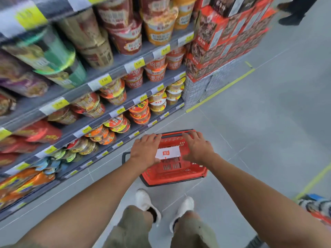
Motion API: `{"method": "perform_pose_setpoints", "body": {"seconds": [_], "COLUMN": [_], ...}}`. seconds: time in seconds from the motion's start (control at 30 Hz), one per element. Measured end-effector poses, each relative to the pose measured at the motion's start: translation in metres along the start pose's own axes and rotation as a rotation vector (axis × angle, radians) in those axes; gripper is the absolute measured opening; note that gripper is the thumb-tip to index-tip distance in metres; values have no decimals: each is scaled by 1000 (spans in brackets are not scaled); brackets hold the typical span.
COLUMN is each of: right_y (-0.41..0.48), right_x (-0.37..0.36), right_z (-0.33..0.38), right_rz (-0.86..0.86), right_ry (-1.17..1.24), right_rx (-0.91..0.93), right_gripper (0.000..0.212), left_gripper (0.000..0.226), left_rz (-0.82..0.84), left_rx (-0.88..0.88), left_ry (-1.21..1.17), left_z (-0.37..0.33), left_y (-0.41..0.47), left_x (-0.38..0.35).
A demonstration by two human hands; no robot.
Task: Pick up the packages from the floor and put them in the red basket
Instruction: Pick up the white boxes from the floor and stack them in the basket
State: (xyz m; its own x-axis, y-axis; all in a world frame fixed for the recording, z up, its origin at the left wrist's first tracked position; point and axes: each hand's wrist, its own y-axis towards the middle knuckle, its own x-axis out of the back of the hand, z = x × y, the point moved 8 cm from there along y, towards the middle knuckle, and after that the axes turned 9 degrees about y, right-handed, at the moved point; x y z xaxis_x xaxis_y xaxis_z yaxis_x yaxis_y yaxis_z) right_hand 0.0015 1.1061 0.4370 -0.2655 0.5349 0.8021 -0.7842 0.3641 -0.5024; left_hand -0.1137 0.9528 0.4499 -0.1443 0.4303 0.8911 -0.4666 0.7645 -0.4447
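The red basket (176, 177) stands on the grey floor just ahead of my white shoes, with its black handles folded down. A white label with a red mark (168, 153) shows inside it; I see no other contents. My left hand (145, 151) hovers over the basket's left side, fingers straight and spread, holding nothing. Over the right side, my right hand (197, 147) is likewise spread and empty. Some striped and blue packages (316, 205) lie at the lower right edge of the view, partly cut off.
Shelves of instant noodle cups and bags (114, 97) run along my left. A stack of red boxes (223, 34) stands at the shelf's far end. Yellow tape lines (220, 91) mark the floor. Another person's dark shoes (292, 17) are at the top right.
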Motion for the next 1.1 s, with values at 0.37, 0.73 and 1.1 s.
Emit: {"method": "perform_pose_setpoints", "body": {"seconds": [0.37, 0.73, 1.1], "right_y": [-45, -40, -76], "right_x": [114, 114, 38], "right_z": [35, 139, 326], "right_rz": [-67, -4, 138], "right_ry": [-57, -185, -371], "right_rx": [83, 356, 705], "right_gripper": [111, 116, 115], "left_gripper": [107, 108, 102], "left_rz": [-75, -98, -62], "left_rx": [38, 398, 775], "left_ry": [-19, -108, -274], "left_z": [-1, 77, 155], "left_y": [-41, -143, -313], "left_x": [96, 78, -1]}}
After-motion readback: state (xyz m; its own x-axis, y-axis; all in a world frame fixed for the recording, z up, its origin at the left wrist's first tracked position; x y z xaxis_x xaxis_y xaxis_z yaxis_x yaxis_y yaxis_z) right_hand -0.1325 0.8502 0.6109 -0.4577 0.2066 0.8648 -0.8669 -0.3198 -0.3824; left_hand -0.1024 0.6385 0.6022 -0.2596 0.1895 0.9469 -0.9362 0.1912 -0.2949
